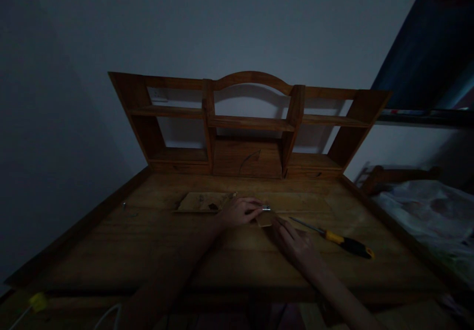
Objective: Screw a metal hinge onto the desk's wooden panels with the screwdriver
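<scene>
My left hand (240,210) is closed, with thumb and fingers pinched at a small silver metal fitting (266,208). The fitting lies at the far edge of a small flat tan piece (264,220), perhaps wood or card. Just nearer and to the right, my right hand (292,238) has its fingers closed on that tan piece. A screwdriver (340,241) with a yellow and black handle lies to the right of my right hand, its shaft pointing toward the fingers. Dim light hides the fine detail of the fitting.
Behind my left hand lies a flat, worn wooden strip (200,201) with a dark spot. A small metal piece (124,204) stands on the left of the wooden desk (237,266). A wooden shelf unit (252,123) rises at the back. Plastic-covered items (425,211) sit at right.
</scene>
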Demonstrator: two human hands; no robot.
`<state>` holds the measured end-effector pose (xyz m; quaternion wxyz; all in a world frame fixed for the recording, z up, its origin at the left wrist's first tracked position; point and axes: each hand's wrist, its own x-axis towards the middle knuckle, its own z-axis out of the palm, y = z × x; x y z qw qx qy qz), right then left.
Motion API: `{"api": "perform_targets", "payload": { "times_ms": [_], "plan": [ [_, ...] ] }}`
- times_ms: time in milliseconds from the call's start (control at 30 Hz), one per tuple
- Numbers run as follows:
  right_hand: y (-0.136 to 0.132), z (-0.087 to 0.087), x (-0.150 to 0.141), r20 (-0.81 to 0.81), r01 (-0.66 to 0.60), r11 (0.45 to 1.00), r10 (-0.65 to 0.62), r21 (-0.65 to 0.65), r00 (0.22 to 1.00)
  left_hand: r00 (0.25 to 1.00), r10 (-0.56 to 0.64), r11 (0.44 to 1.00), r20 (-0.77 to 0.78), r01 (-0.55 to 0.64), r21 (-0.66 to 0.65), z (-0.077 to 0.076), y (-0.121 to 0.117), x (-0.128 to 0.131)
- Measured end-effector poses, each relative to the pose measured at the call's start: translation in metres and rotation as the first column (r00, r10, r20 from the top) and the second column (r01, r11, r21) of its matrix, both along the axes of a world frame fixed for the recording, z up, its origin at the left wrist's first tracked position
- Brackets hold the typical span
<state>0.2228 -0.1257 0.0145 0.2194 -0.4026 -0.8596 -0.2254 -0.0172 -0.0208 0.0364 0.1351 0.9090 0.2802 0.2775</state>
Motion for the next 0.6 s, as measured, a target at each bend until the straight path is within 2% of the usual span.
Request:
{"api": "perform_targets", "payload": {
  "times_ms": [167,333,500,600],
  "plan": [
    [-0.002,0.003,-0.005,-0.052,0.036,0.999,-0.038,-0.024,0.998,0.999,-0.020,0.998,-0.031,0.018,-0.059,0.004,0.002,-0.007],
    [-0.004,-0.002,-0.005,-0.048,0.023,0.999,-0.025,-0.031,0.999,0.998,-0.012,0.998,-0.058,0.016,0.055,0.004,0.007,-0.013],
    [-0.002,-0.011,-0.002,-0.037,0.063,0.998,-0.064,-0.021,0.997,0.993,-0.057,0.990,-0.099,0.069,0.126,-0.001,0.007,-0.013],
    [-0.001,-0.014,-0.002,-0.051,0.073,0.996,-0.075,-0.041,0.996,0.988,-0.038,0.980,-0.147,0.066,0.185,-0.004,0.007,-0.012]
  ]
}}
